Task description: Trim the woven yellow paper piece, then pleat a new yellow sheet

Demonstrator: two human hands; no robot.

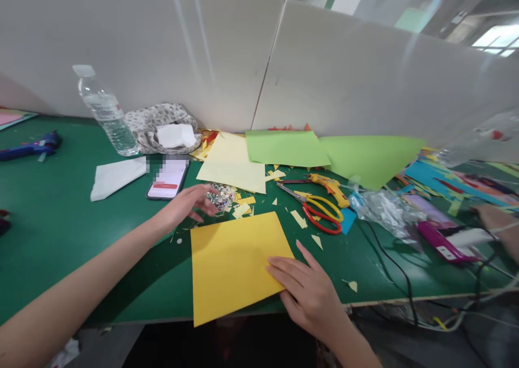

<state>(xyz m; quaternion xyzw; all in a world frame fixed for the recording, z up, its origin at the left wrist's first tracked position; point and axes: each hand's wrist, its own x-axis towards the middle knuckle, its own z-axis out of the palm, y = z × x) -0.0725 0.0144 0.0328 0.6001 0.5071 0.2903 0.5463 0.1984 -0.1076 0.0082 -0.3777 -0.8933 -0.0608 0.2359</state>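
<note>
Water bottle (pixel 107 108): stands at the back near the partition; a careless long reach could topple it towards the phone.
Phone (pixel 173 168): lit, flat on the green tabletop (pixel 48 222).
Left hand (pixel 194 203): fingers loosely spread, grip wide, nothing held that I can see; whether a fingertip touches the beads I can't tell.
Beads (pixel 224 196): a loose glittering heap among paper scraps; one brush of the fingers would scatter them.
Yellow sheet (pixel 235 265): in front of the person, its near edge jutting past the tabletop; leaning against that overhang could crease it.
Right hand (pixel 310 292): grip narrow, holding the sheet's right side, fingers on top; squeezing too hard might dent the paper.
Scissors (pixel 305 198): beyond that hand, blades pointing left; a hasty reach could meet the tips.
Glue gun (pixel 329 186): just beside the scissors; should it be hot, which I can't judge, the nozzle could burn.
</note>
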